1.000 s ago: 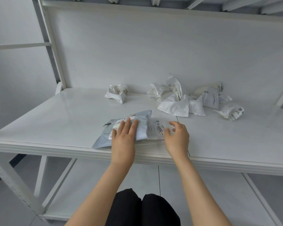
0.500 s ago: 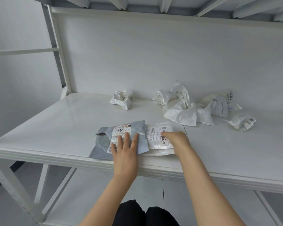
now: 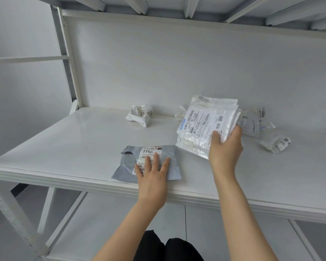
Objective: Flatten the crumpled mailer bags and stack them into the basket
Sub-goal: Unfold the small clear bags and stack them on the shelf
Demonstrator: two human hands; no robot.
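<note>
Head view: two flattened mailers. The left hand (image 3: pixel 152 178), fingers straight, presses the matte grey mailer (image 3: pixel 129 162) flat at six o'clock on the glossy shelf (image 3: pixel 73 147). The right hand (image 3: pixel 225 150) grips the shiny white mailer (image 3: pixel 205 125) at three o'clock, now lifted off the shelf. One crumpled bag (image 3: pixel 139 117) at twelve; further bags (image 3: pixel 275 143) at two, half hidden.

White metal shelf (image 3: pixel 83 147), white back panel (image 3: pixel 177 63)
</note>
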